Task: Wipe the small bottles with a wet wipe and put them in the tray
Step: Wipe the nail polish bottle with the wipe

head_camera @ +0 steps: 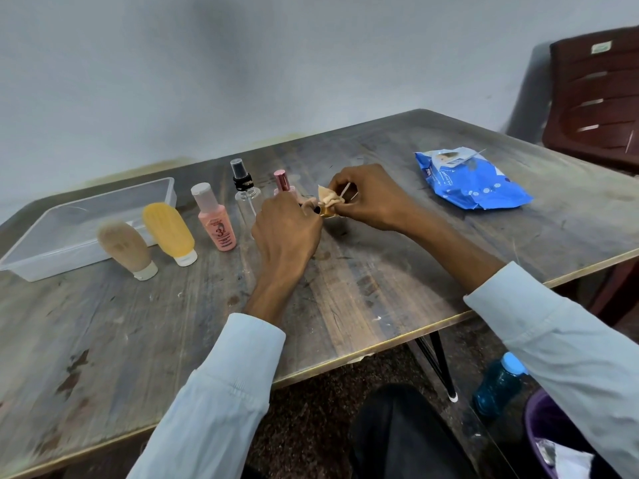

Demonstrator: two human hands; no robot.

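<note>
So both hands meet over the middle of the table (363, 288), just right of the bottle row. The left hand (287, 233) has its fingers curled around a small gold bottle (325, 211), mostly hidden, only a bit of gold pokes out by the thumb. The right hand (366, 198) pinches a scrunched-up wipe (330, 198) against the top of that bottle, fingertips closed on the cloth.

Using the tray (45, 250) as the reference: it's a clear plastic one at the left end of the table. Right in front of it stand a beige tube (126, 248) and a yellow tube (169, 233), both cap-down and touching or nearly touching the tray's near wall. Further right of the tray come a pink bottle (216, 219), a clear spray bottle (243, 188) and a pink-capped bottle (283, 181), the last one partly behind the left hand. Well off to the right of the tray, past the hands, lies the blue wipes pack (470, 181), flap open. A dark red chair (598, 98) sits beyond the table's far right corner.
</note>
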